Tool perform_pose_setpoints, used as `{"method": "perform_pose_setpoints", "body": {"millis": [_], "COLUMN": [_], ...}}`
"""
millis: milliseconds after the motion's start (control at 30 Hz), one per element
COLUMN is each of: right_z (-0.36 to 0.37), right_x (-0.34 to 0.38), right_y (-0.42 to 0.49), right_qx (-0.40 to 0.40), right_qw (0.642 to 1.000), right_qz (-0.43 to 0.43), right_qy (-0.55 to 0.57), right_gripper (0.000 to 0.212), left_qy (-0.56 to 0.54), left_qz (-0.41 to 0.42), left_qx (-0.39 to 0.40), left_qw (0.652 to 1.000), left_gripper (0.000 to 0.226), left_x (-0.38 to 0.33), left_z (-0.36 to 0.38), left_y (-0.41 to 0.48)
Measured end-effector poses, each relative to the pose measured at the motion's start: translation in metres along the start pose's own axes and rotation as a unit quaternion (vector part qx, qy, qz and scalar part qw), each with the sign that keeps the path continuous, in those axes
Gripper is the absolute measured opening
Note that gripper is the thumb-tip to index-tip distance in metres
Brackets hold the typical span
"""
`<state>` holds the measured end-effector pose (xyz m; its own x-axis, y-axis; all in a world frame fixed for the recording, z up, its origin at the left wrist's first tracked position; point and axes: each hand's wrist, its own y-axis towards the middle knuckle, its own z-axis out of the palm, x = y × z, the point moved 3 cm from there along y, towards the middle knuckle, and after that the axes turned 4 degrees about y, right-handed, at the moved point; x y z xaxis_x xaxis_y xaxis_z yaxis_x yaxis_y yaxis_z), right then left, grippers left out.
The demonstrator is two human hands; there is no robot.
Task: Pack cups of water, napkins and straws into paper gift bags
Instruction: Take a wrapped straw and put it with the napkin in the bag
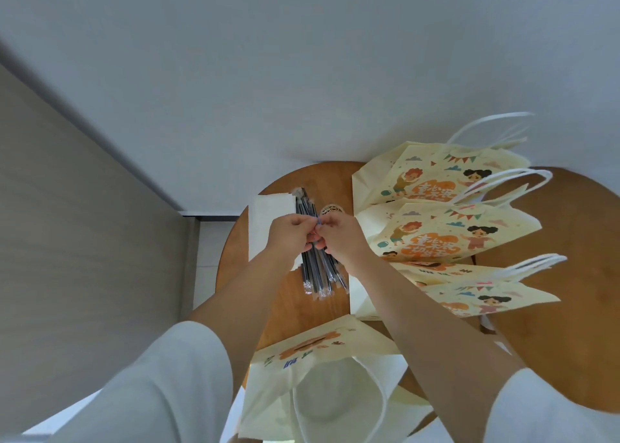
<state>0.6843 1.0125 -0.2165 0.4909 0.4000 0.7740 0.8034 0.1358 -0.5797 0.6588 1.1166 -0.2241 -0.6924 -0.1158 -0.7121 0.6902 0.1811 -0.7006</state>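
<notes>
A bundle of dark straws (317, 275) in clear wrappers lies on the round wooden table (570, 308). My left hand (288, 238) and my right hand (339, 238) meet above its middle. Both pinch a small blue band at the bundle, fingers curled. White napkins (271, 214) lie left of the straws, partly under my left hand. A cup (332, 210) peeks out just behind my right hand. An open cream gift bag (322, 375) stands at the near edge. Three printed gift bags (446, 238) lie flat on the right.
A white wall fills the far side, close behind the table. A grey panel or cabinet side (84, 241) runs along the left. The table's right part shows bare wood. The bags' white handles (510, 184) stick out to the right.
</notes>
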Motion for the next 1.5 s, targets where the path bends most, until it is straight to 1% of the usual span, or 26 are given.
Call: {"method": "perform_pose_setpoints", "body": {"millis": [67,133,200,267,333,400,467,567,667,767,867,933,1000,1100,1167,1300,1333,1367,1400,1467,1500], "right_z": [-0.002,-0.004,-0.006,-0.009,-0.011,-0.013,-0.014,-0.010,-0.001,0.002,-0.003,-0.007,-0.012,-0.022,-0.034,-0.063,-0.070,-0.075,-0.080,-0.086,-0.089], "right_x": [-0.004,-0.007,-0.011,-0.014,-0.015,-0.017,-0.019,-0.021,-0.023,-0.022,-0.017,-0.010,-0.007,-0.003,0.000,-0.003,-0.006,-0.010,-0.015,-0.024,-0.029], "right_y": [0.009,0.019,0.025,0.024,0.021,0.018,0.013,0.006,0.000,-0.011,-0.028,-0.044,-0.062,-0.093,-0.120,-0.169,-0.180,-0.189,-0.197,-0.214,-0.221], "right_qx": [-0.027,-0.084,-0.146,-0.166,-0.165,-0.168,-0.164,-0.158,-0.108,-0.055,-0.020,0.004,0.018,0.037,0.039,0.007,0.001,0.000,-0.002,-0.010,-0.012], "right_qw": [0.999,0.995,0.987,0.983,0.984,0.984,0.985,0.986,0.992,0.995,0.994,0.995,0.998,0.999,0.997,0.985,0.982,0.981,0.978,0.972,0.969], "right_qz": [0.027,0.049,0.063,0.073,0.070,0.062,0.054,0.060,0.066,0.073,0.079,0.062,0.030,-0.023,-0.064,-0.161,-0.176,-0.185,-0.194,-0.213,-0.223], "right_qy": [0.015,0.028,0.013,-0.009,-0.004,-0.006,-0.023,0.008,0.029,0.032,0.075,0.078,0.055,0.011,-0.010,-0.057,-0.062,-0.066,-0.073,-0.097,-0.105], "right_gripper": [0.027,0.026,0.020,0.017,0.019,0.018,0.017,0.020,0.024,0.026,0.020,0.017,0.020,0.021,0.021,0.015,0.015,0.016,0.017,0.018,0.018], "left_qy": [-0.018,0.004,0.042,0.066,0.077,0.098,0.107,0.074,0.049,0.100,0.158,0.178,0.193,0.187,0.184,0.181,0.205,0.254,0.333,0.495,0.545], "left_qz": [-0.016,-0.027,-0.024,-0.026,-0.033,-0.028,-0.031,-0.072,-0.113,-0.101,-0.077,-0.055,-0.031,-0.008,0.002,0.027,0.042,0.061,0.083,0.136,0.154], "left_qx": [0.003,-0.021,-0.056,-0.068,-0.063,-0.056,-0.052,-0.034,-0.021,-0.022,-0.011,0.007,0.020,0.028,0.024,-0.002,-0.005,-0.006,-0.004,0.014,0.025], "left_qw": [1.000,0.999,0.997,0.995,0.995,0.993,0.992,0.994,0.992,0.990,0.984,0.982,0.981,0.982,0.983,0.983,0.978,0.965,0.939,0.858,0.824], "left_gripper": [0.015,0.014,0.025,0.027,0.020,0.008,0.013,0.016,0.004,0.013,0.017,0.017,0.018,0.007,0.016,0.030,0.031,0.032,0.035,0.043,0.050], "left_x": [0.004,0.007,0.009,0.008,0.005,0.001,-0.002,-0.002,-0.002,0.002,0.006,0.007,0.007,0.005,0.007,0.020,0.026,0.032,0.040,0.057,0.066], "left_z": [0.001,-0.001,-0.003,0.001,0.015,0.031,0.045,0.054,0.047,0.031,0.018,0.013,0.009,0.001,-0.008,-0.021,-0.024,-0.025,-0.027,-0.026,-0.024], "left_y": [0.008,0.019,0.034,0.047,0.057,0.066,0.073,0.079,0.074,0.062,0.032,0.002,-0.032,-0.082,-0.119,-0.187,-0.202,-0.215,-0.225,-0.242,-0.247]}}
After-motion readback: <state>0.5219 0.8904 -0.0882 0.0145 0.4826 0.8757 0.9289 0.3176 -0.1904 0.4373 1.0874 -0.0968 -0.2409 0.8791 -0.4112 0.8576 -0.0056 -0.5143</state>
